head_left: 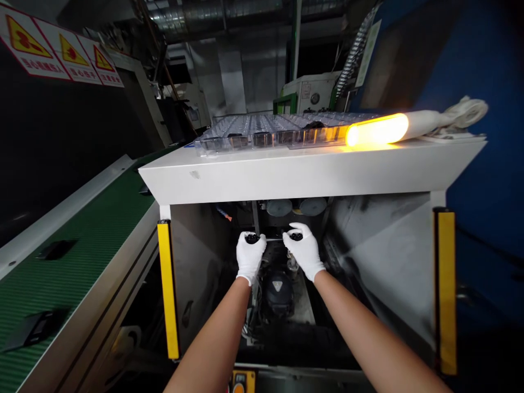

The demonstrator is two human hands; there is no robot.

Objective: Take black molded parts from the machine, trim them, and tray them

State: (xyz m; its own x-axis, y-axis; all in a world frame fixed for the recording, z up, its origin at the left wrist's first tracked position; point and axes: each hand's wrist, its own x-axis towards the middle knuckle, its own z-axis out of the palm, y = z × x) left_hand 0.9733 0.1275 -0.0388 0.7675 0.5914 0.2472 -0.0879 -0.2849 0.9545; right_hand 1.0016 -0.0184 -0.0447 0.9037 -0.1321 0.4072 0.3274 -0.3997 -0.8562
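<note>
My left hand (249, 259), in a white glove, reaches into the machine's opening and is closed around a small black part (251, 238). Level with it to the right, my right hand (306, 254), gloved the same way, curls its thumb and fingers about another small black part (296, 237). Both parts look dark and knobbly on top; their exact kind is too small to tell. A thin metal bar shows in the gap between the hands. Below them sits a dark rounded unit (279, 292) with a pale triangle on it.
Overhanging the opening is a white shelf (295, 174) bearing clear plastic trays (254, 126) with black parts and a lit lamp (380, 130). Yellow posts (168, 289) flank both sides. On the left, a green conveyor (82, 245) carries several black pieces (55, 249).
</note>
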